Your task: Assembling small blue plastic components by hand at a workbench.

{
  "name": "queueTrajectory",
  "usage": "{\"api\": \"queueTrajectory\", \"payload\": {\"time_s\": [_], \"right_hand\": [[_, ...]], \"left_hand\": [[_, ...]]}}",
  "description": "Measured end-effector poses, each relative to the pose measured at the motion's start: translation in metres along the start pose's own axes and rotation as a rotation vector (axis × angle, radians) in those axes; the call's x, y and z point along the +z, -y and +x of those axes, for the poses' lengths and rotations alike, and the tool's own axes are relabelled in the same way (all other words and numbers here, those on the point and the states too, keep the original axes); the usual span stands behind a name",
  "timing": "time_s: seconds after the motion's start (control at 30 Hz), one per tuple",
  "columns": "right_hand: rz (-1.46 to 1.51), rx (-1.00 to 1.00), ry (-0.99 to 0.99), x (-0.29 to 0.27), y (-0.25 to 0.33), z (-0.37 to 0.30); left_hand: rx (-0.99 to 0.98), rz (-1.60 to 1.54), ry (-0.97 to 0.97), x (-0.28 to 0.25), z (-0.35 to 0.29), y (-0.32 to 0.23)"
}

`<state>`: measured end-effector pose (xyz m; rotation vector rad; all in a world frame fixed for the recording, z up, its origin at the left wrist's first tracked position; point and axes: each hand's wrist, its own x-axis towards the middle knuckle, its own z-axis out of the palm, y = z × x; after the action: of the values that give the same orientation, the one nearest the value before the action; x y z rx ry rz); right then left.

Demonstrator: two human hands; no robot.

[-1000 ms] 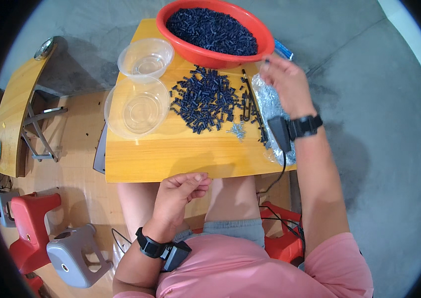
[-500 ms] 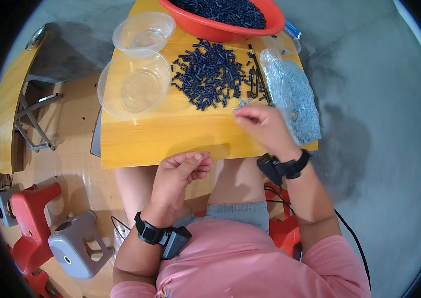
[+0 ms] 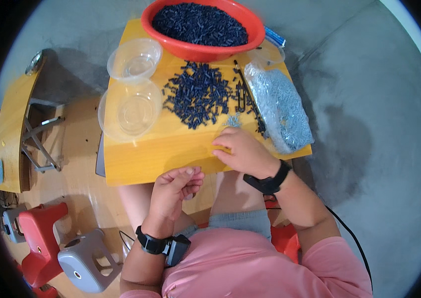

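Note:
Over the front edge of the yellow table, my left hand (image 3: 173, 191) is closed in a pinch, thumb against fingertips; whatever it holds is too small to make out. My right hand (image 3: 246, 153) is over the table's front part, to the right of my left hand, its thumb and fingers apart with nothing visible between them. Just beyond it lies a little heap of small silvery pieces (image 3: 231, 120). Farther off spreads a pile of short dark-blue plastic pieces (image 3: 198, 94). To the right rests a clear plastic bag (image 3: 287, 111) full of small silvery pieces.
A red basin (image 3: 200, 53) of dark pieces stands at the table's far end. Two clear plastic bowls (image 3: 136, 59) are on the left. Black slender tools (image 3: 241, 97) lie beside the bag. Red (image 3: 41, 238) and grey (image 3: 89, 263) stools stand on the floor at left.
My right hand has come nearer, away from the silvery heap toward my left hand, and its fingers have parted. My left hand stays pinched. The whole view has shifted slightly.

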<state>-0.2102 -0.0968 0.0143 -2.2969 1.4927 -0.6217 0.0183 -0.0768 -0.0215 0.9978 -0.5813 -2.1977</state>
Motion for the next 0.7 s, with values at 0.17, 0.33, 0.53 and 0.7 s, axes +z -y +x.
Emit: {"api": "queueTrajectory", "payload": {"time_s": [0.17, 0.33, 0.53, 0.7], "right_hand": [[0.179, 0.310, -0.230, -0.089, -0.021, 0.039], [0.117, 0.387, -0.224, -0.166, -0.062, 0.076], [0.003, 0.226, 0.002, -0.166, -0.096, 0.148], [-0.186, 0.176, 0.043, -0.133, -0.127, 0.198]], "left_hand": [[0.050, 0.044, 0.013, -0.002, 0.009, -0.021], [0.052, 0.106, 0.066, 0.007, 0.024, -0.048], [0.003, 0.087, 0.144, -0.001, 0.051, -0.063], [-0.050, 0.077, 0.145, 0.004, 0.063, -0.064]]}}
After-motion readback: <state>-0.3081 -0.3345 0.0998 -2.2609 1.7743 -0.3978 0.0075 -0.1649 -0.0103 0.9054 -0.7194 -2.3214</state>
